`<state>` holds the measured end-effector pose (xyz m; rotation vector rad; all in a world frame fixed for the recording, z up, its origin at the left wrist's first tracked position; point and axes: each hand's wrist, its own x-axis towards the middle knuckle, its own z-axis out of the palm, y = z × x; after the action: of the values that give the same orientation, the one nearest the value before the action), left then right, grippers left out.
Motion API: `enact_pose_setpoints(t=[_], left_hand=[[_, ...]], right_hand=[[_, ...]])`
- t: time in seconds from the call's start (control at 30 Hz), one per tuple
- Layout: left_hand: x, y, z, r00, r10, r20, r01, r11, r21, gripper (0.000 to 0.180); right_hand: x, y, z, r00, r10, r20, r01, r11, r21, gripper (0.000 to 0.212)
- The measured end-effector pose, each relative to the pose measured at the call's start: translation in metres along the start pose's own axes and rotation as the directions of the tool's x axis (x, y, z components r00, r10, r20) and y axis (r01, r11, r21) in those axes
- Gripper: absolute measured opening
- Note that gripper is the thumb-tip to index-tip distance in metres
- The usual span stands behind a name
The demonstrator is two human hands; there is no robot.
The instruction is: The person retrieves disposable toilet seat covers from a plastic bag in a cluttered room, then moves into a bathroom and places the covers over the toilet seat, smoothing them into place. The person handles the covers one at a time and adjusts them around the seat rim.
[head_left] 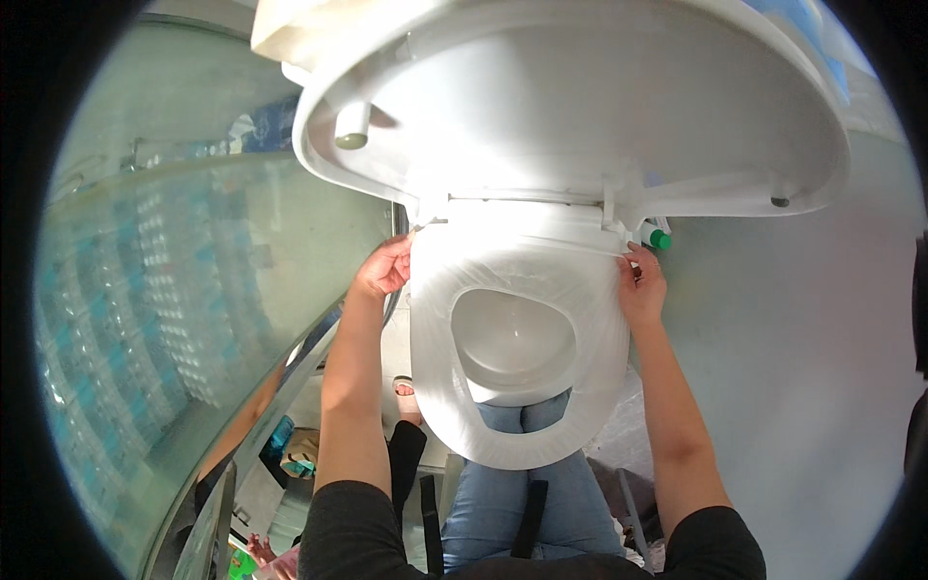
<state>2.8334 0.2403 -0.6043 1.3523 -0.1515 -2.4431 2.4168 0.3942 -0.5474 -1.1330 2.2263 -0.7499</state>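
Observation:
A thin, translucent, wrinkled toilet seat cover is stretched over the white toilet seat. Through the seat's opening I see the toilet bowl and some blue jeans, so the seat's front appears tilted up off the bowl. My left hand pinches the cover's edge at the seat's rear left corner. At the rear right corner, my right hand has its fingers curled at the cover's edge. The underside of both edges is hidden. Behind the seat, the white toilet lid stands raised.
A bottle with a green cap is behind my right hand. Glass panels line the left, with plastic-wrapped bottles behind them. A grey wall rises on the right. Another person's slippered foot shows lower left.

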Motion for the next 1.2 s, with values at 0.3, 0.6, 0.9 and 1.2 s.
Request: enact_pose_setpoints(t=[0.3,0.6,0.9,1.2], left_hand=[[0.004,0.004,-0.002,0.998,0.007,-0.069,0.005,0.985,0.171,0.027],[0.012,-0.014,0.002,0.935,0.148,-0.322,-0.070,0.968,0.240,0.028],[-0.059,-0.071,0.053,0.840,0.262,-0.474,-0.081,0.926,0.369,0.062],[-0.101,-0.100,0.116,0.540,0.797,0.271,-0.049,-0.291,0.955,0.030]], right_hand=[[0.015,0.019,0.007,0.997,0.073,-0.013,-0.068,0.973,0.222,0.010],[0.032,0.018,0.002,0.935,0.310,0.172,-0.355,0.823,0.444,0.010],[0.051,0.034,0.009,0.877,0.428,0.216,-0.477,0.736,0.481,0.010],[0.061,0.040,-0.001,0.743,0.509,0.434,-0.667,0.614,0.422,0.012]])
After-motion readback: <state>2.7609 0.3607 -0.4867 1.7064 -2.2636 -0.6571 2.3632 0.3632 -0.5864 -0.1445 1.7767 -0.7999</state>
